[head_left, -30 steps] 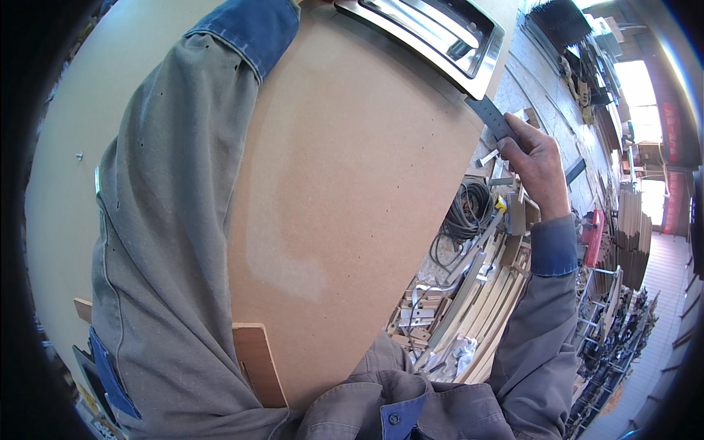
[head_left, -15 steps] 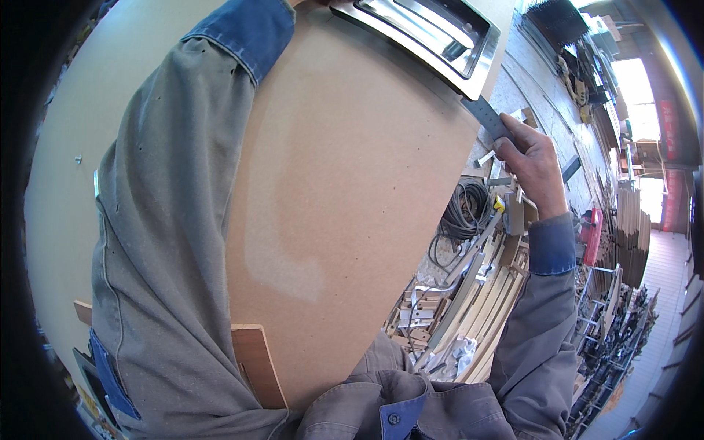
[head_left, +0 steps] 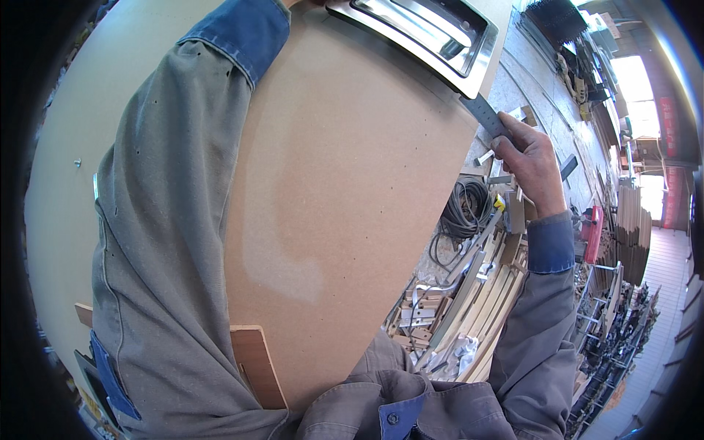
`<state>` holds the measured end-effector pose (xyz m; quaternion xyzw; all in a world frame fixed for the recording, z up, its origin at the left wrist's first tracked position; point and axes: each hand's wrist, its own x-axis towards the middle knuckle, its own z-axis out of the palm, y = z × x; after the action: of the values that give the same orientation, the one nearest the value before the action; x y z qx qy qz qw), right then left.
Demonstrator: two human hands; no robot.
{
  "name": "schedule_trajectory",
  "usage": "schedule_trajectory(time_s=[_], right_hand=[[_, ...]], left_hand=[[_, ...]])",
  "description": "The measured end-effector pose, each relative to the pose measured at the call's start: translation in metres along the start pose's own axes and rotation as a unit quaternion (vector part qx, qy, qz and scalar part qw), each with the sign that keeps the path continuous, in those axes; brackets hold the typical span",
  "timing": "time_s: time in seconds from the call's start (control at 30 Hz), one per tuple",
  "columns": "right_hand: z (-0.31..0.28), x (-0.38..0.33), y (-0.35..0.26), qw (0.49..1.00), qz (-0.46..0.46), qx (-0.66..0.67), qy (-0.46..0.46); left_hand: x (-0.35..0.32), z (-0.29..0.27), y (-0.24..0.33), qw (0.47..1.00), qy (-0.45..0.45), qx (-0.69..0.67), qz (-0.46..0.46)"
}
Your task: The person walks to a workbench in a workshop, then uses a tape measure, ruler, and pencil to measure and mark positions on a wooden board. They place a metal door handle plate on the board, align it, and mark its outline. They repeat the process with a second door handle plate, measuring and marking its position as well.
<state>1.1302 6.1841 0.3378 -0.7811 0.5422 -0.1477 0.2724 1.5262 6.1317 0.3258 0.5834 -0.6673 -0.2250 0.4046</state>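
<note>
Single head view, read from my remote station. Landmark: the bright metal frame (head_left: 414,53), which rests on the brown board (head_left: 345,183), its upper part cropped by the picture's edge.

Right hand (head_left: 532,158): closed in a pinch, thumb and fingers clamped on the near end of a dark ruler (head_left: 484,115). It sits to the right of and below the frame's lower right corner, out past the board's edge.

Key relation: the ruler bridges corner and hand. Its long axis slants up and to the left from the fingers to that corner. I cannot tell whether its far end butts against the frame or slips beneath it. The frame's visible lower edge slants down to the right, roughly in line with the ruler.

Left hand (head_left: 302,3): only a sliver shows, beside the frame's upper left end; grip unreadable, contact uncertain. The two hands are well apart, and the right is nearer the ruler.

Below the frame, far down: a wooden block (head_left: 258,367) by the left sleeve (head_left: 169,205).
</note>
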Motion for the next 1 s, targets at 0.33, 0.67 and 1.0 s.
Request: schedule_trajectory(time_s=[0.33, 0.67, 1.0], right_hand=[[-0.0009, 0.0007, 0.0009, 1.000, -0.007, -0.010, -0.003], [-0.0025, 0.0008, 0.0032, 1.000, -0.012, -0.008, -0.010], [-0.0006, -0.0012, -0.0015, 1.000, -0.015, -0.008, -0.006]], left_hand=[[0.0020, -0.0004, -0.0017, 1.000, -0.006, -0.005, -0.001], [-0.0015, -0.0009, 0.0050, 1.000, -0.008, -0.018, -0.020], [0.0011, 0.0006, -0.0017, 1.000, 0.000, -0.019, -0.003]])
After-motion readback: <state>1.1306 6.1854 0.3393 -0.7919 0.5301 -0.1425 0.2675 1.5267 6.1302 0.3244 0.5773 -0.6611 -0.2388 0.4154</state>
